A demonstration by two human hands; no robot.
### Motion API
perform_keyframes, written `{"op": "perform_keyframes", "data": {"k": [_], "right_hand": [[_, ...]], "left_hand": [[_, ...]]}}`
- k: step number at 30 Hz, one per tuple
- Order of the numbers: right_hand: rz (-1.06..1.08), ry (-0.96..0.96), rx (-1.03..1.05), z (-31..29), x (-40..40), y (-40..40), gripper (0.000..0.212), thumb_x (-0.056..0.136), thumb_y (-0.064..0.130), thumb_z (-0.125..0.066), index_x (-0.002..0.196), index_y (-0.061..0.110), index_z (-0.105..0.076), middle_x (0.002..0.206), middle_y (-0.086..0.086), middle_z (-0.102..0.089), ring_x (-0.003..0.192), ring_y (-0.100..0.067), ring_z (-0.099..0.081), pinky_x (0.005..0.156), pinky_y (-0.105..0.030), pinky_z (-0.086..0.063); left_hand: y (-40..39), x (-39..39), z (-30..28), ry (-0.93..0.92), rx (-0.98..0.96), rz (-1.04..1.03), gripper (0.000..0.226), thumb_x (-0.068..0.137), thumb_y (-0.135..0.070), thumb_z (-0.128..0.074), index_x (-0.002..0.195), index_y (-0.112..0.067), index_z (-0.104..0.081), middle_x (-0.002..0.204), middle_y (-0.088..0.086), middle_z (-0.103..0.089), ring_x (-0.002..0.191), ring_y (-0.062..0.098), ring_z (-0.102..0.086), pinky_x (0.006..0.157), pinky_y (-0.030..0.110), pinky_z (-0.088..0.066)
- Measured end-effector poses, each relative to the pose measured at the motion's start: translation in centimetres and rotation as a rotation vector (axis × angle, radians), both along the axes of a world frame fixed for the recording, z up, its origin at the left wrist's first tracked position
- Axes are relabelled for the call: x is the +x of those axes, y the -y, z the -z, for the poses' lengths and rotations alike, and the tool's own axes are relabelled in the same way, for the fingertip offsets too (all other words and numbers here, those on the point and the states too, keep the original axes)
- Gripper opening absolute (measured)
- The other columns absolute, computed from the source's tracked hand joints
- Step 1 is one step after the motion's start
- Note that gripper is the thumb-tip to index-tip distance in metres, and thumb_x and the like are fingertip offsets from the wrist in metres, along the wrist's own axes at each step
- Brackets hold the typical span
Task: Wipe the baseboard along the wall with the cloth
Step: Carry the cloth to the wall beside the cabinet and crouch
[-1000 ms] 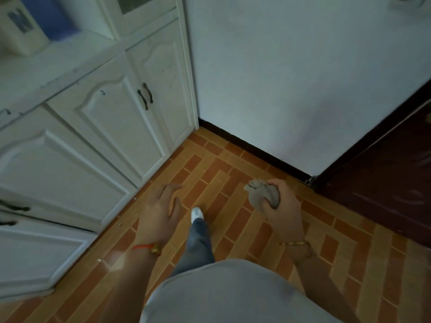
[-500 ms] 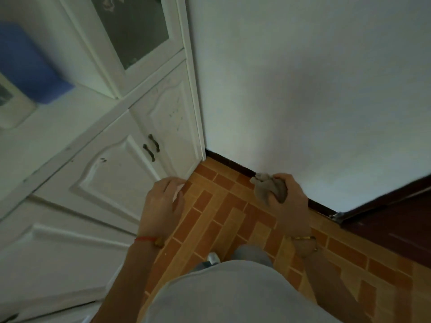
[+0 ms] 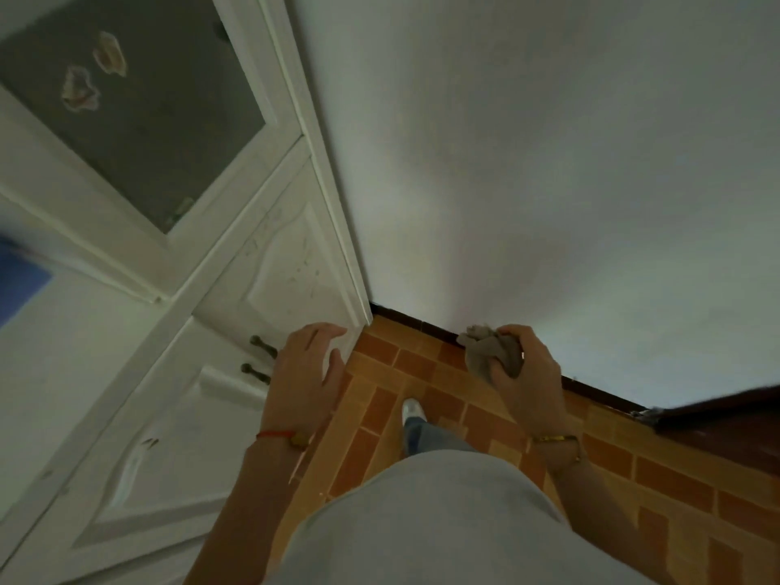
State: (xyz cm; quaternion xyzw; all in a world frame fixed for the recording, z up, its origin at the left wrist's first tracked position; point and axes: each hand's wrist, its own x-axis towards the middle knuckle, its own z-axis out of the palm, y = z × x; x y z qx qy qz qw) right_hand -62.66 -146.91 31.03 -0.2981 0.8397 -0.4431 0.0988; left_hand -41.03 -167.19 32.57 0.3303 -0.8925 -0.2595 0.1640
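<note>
A: Starting with the head view, the only one. What is the right hand doing?

B: Its fingers are curled round a bunched grey cloth, gripping it as a wad. The cloth sticks out past the knuckles toward the wall.

A: And where does the cloth sit against the baseboard?

B: Right at it. The dark baseboard runs along the foot of the white wall from the cabinet corner off to the right, and the wad lies over that strip, partly hiding it. Whether it actually presses on the strip I cannot tell.

A: The left hand?

B: It holds nothing. The fingers are loosely bent and spread, with the fingertips at the lower edge of the white cabinet door near the corner. A red string bracelet circles that wrist.

A: Anything on the right wrist?

B: A thin gold-coloured bracelet.

A: What else is around?

B: Two dark door handles on the cabinet, just left of the left hand. Above them is a glazed cabinet door with pale patches on the pane. The floor is orange and brown tile in a brick pattern. A white shoe and a jeans leg stand between the two hands, and a dark reddish door shows at the far right.
</note>
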Motion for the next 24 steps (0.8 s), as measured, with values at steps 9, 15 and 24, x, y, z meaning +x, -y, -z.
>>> {"op": "perform_keyframes", "data": {"k": [9,15,24], "right_hand": [[-0.037,-0.048,0.040,-0.7,-8.1,12.1,0.033,0.082,0.005,-0.066,0.108,0.019,-0.052,0.100,0.000,-0.059,0.090,-0.020,-0.054,0.078,-0.022,-0.041],[0.037,0.000,0.081,1.6,-10.0,16.5,0.031,0.083,0.008,-0.066,0.110,0.017,-0.052,0.102,-0.001,-0.059,0.092,-0.019,-0.053,0.079,-0.025,-0.042],[0.225,0.105,0.129,9.5,-9.7,20.4,0.028,0.082,0.010,-0.066,0.106,0.013,-0.053,0.098,-0.006,-0.060,0.087,-0.021,-0.055,0.073,-0.028,-0.044]], "left_hand": [[12.1,-8.9,-0.5,-0.049,-0.006,0.026,0.039,0.098,-0.031,-0.038,0.128,-0.019,-0.060,0.127,-0.002,-0.060,0.120,0.007,-0.047,0.103,0.032,-0.041],[17.4,-13.3,2.2,-0.027,-0.020,0.107,0.037,0.098,-0.024,-0.041,0.127,-0.015,-0.062,0.126,0.002,-0.062,0.119,0.013,-0.051,0.104,0.026,-0.037],[22.9,-16.5,10.1,0.075,0.001,0.273,0.033,0.095,-0.013,-0.046,0.124,-0.009,-0.062,0.122,0.009,-0.064,0.116,0.026,-0.057,0.103,0.040,-0.046]]}}
